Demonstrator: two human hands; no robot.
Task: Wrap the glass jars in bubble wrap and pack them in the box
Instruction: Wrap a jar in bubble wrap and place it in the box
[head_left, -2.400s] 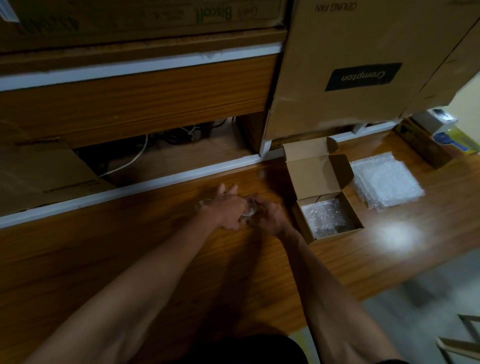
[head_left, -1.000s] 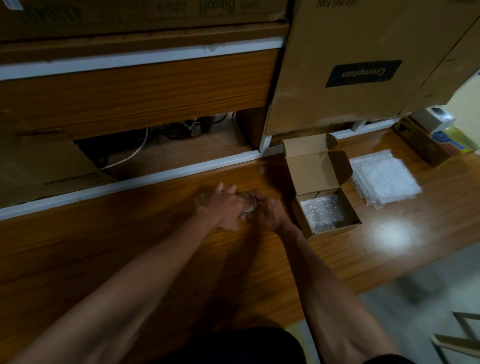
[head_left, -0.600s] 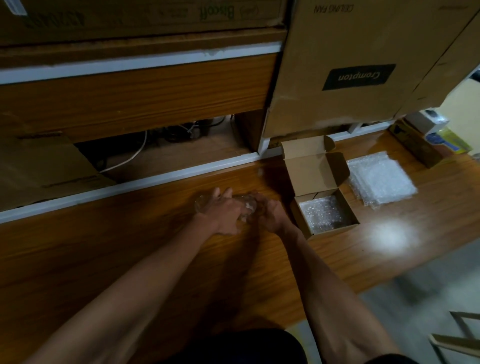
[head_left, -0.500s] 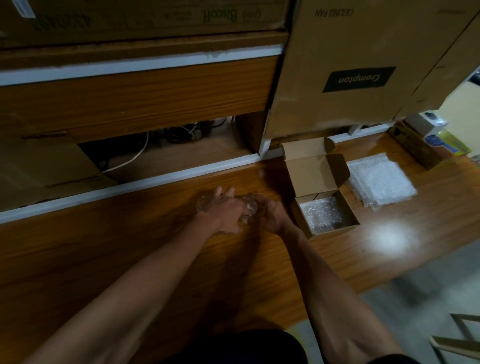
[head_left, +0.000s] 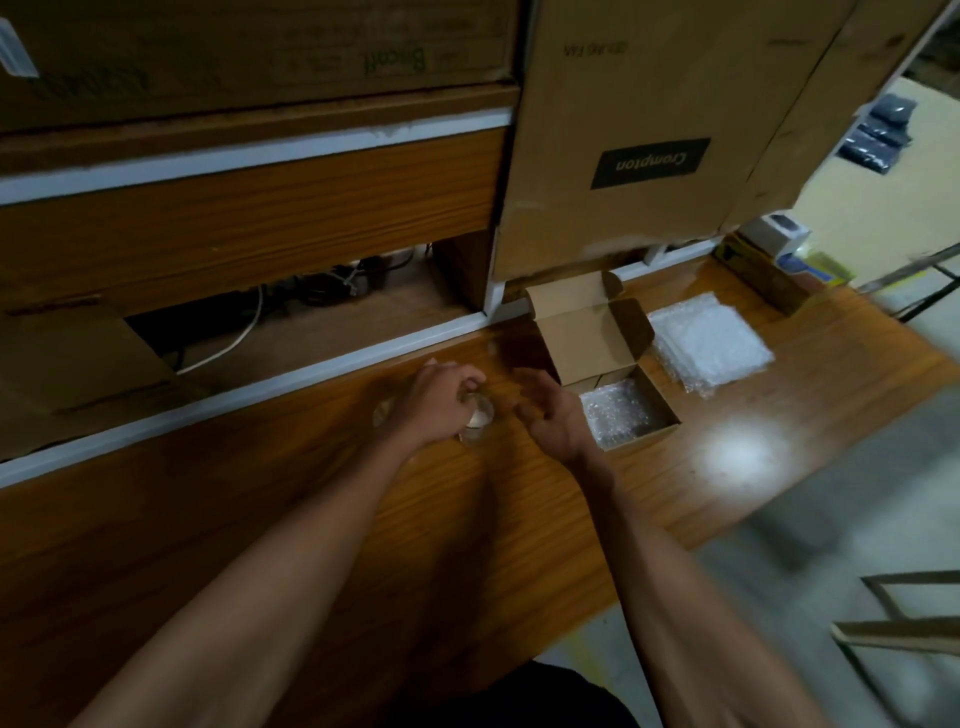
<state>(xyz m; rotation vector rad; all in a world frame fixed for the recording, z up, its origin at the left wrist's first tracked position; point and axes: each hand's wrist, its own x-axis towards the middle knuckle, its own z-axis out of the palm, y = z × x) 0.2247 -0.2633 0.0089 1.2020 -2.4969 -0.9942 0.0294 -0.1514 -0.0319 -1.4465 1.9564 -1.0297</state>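
Observation:
My left hand grips a small glass jar wrapped in clear bubble wrap on the wooden table, fingers curled over its top. A bit of the wrap shows to the left of the hand. My right hand hovers just right of the jar with fingers spread, holding nothing. The small cardboard box stands open to the right of that hand, lid flap up, with bubble wrap lying inside. A stack of bubble wrap sheets lies beyond the box to the right.
Large cardboard cartons stand along the back of the table. A low shelf opening with cables sits behind the hands. Small packages lie at the far right corner. The table's front edge runs diagonally at right, with a metal frame below.
My right hand has let go of the wrapped jar and moved a little right, fingers opening. The left hand keeps hold of the jar. The view shifted slightly.

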